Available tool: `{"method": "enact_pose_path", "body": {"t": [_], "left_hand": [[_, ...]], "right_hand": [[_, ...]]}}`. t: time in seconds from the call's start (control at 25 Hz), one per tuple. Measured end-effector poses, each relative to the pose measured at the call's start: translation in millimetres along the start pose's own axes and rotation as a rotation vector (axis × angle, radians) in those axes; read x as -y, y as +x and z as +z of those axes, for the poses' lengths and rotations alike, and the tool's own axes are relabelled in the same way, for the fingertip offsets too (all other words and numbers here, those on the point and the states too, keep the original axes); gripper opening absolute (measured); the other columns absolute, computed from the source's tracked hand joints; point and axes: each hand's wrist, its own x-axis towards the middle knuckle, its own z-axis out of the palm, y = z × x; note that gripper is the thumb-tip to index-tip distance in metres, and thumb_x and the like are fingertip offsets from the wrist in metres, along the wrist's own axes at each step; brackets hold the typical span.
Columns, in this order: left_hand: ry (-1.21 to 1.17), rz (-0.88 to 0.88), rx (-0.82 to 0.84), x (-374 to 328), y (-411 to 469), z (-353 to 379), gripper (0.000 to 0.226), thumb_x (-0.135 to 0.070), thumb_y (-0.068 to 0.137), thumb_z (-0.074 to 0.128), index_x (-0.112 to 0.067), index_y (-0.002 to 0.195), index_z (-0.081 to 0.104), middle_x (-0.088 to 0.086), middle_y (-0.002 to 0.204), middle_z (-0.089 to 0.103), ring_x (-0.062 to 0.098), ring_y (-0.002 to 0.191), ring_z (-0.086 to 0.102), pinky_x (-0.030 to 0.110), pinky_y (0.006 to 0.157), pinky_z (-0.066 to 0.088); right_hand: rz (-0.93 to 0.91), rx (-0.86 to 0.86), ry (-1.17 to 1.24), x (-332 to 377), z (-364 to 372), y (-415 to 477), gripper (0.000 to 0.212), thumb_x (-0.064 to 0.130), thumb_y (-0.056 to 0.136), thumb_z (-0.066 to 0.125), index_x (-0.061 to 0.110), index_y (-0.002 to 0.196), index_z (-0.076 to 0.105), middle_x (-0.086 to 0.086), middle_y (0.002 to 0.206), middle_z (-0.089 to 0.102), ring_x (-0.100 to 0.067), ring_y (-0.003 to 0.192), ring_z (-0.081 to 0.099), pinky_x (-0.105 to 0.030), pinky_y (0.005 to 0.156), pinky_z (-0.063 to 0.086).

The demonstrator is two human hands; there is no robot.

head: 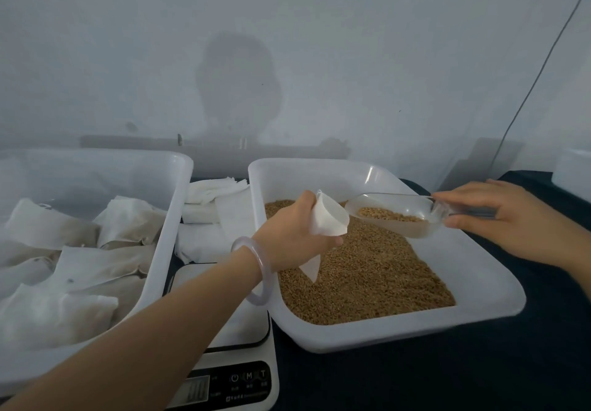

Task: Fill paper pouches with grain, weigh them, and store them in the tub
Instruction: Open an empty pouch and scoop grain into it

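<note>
A thin white paper pouch [331,219], soft and lightly creased, sits at the centre of the frame, its mouth rounded open toward the right. The left hand [287,231] grips it, fingers curled round its middle, above golden-brown grain [367,270] in a shallow white plastic tray [489,292]. The right hand [499,219] holds the handle of a clear plastic scoop [393,215] between thumb and fingers. The scoop's tip is just beside the pouch's mouth, and a little grain lies inside it. At left, a translucent tub [179,187] holds flat filled pouches [80,266]. Between tub and tray lie empty pouches [211,193] and, lower, a white digital scale [246,378]. A smooth pale bangle [259,270] rings the left wrist
</note>
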Motion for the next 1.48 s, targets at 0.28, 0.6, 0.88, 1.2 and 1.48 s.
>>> {"method": "enact_pose_path", "body": {"t": [0.28,0.6,0.88,1.2,1.48], "left_hand": [[0.115,-0.022,0.102,-2,3,1,0.052,-0.052,0.076,0.067,-0.025,0.109,0.038,-0.016,0.093,0.049,0.010,0.084,0.055,0.026,0.065,0.044],[0.159,-0.037,0.126,-3,4,2,0.052,-0.064,0.072,0.064,-0.029,0.103,0.039,-0.013,0.094,0.053,0.012,0.086,0.057,0.031,0.073,0.050],[0.177,-0.029,0.064,0,6,4,0.045,-0.064,0.071,0.063,-0.028,0.094,0.048,-0.015,0.084,0.055,0.004,0.075,0.054,0.027,0.062,0.046],[0.165,-0.049,0.053,0,5,4,0.058,-0.064,0.075,0.058,-0.022,0.114,0.048,-0.005,0.106,0.058,0.019,0.094,0.057,0.040,0.083,0.049],[0.080,-0.042,0.013,5,1,5,0.056,-0.059,0.080,0.056,-0.023,0.121,0.044,-0.007,0.099,0.058,0.017,0.088,0.058,0.032,0.072,0.046]], "right_hand": [[-0.047,0.034,-0.135,14,-18,18,0.035,0.052,0.072,0.049,0.058,0.106,0.046,0.027,0.106,0.058,0.003,0.102,0.050,-0.022,0.106,0.006],[-0.106,0.092,-0.300,36,-24,37,0.036,0.054,0.073,0.049,0.050,0.109,0.049,0.028,0.100,0.054,-0.001,0.103,0.050,-0.017,0.105,-0.003],[-0.228,0.041,-0.506,65,-31,57,0.035,0.031,0.078,0.071,0.035,0.112,0.066,0.010,0.105,0.063,-0.015,0.105,0.055,-0.041,0.113,-0.001],[-0.303,-0.037,-0.591,73,-33,56,0.034,0.023,0.073,0.076,0.027,0.106,0.072,0.002,0.098,0.068,-0.024,0.096,0.059,-0.051,0.110,0.008],[-0.021,0.112,-0.521,22,-24,50,0.032,0.037,0.076,0.072,0.049,0.102,0.060,0.016,0.105,0.062,-0.005,0.104,0.051,-0.038,0.112,0.006]]}}
